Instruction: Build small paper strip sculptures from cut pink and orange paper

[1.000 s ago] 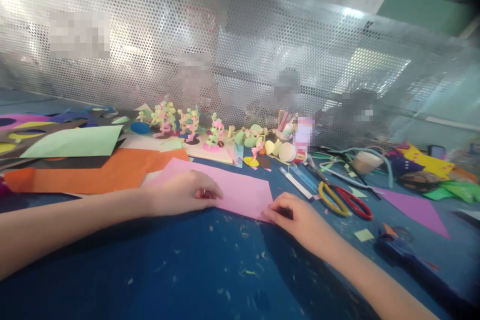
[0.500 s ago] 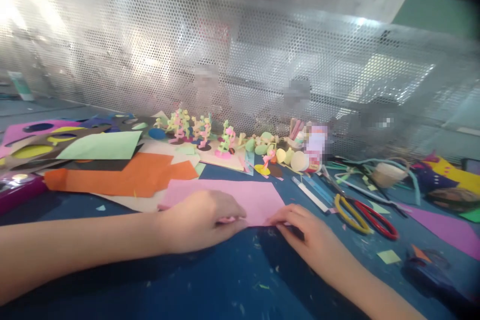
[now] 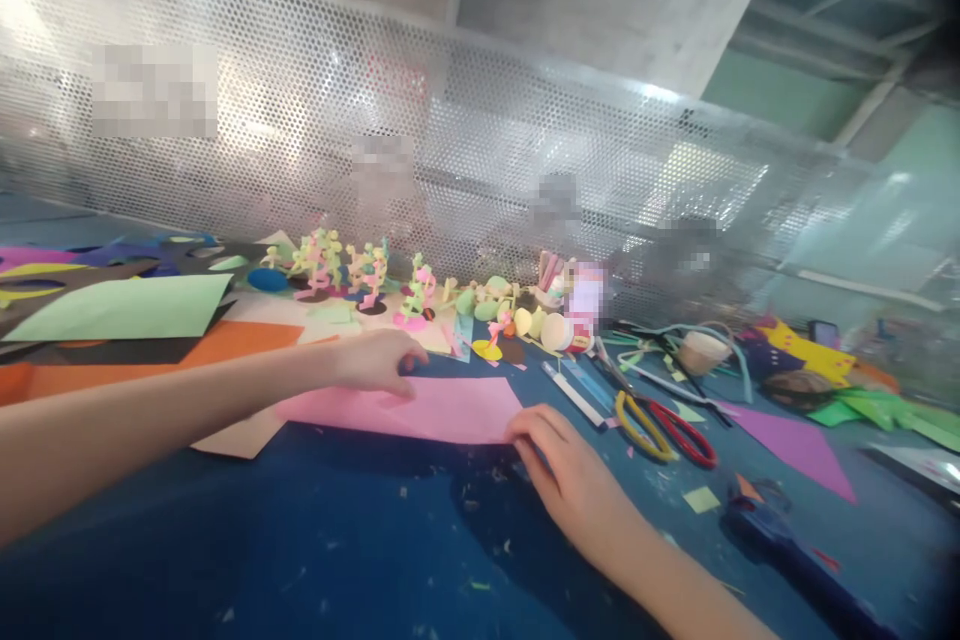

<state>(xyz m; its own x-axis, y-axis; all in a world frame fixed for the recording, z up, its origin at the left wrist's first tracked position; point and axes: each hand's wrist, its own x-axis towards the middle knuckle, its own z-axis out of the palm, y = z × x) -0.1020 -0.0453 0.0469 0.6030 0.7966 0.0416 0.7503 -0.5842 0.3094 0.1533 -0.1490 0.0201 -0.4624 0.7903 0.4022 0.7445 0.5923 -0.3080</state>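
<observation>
A pink sheet of paper (image 3: 442, 410) lies on the blue table in front of me. My left hand (image 3: 375, 362) reaches over its far left part, fingers apart and curving down over the far edge. At the sheet's near right corner, the thumb and fingers of my right hand (image 3: 559, 460) close on the paper. Behind the sheet stand small paper figures (image 3: 416, 295) in pink, green and yellow. Scissors (image 3: 667, 430) with one yellow and one red handle rest to the right of my right hand.
Orange paper (image 3: 247, 345) and a light green sheet (image 3: 127, 305) lie at left. Toward the right are a white strip-shaped tool (image 3: 574, 395), a purple sheet (image 3: 799, 445), a paper cup (image 3: 703, 350) and a dark blue glue gun-like tool (image 3: 787, 550). A perforated metal screen (image 3: 480, 120) runs behind.
My left hand has moved from the near edge of the pink paper to its far side, and its fingers have opened. My right hand stays at the right corner. The view has turned right.
</observation>
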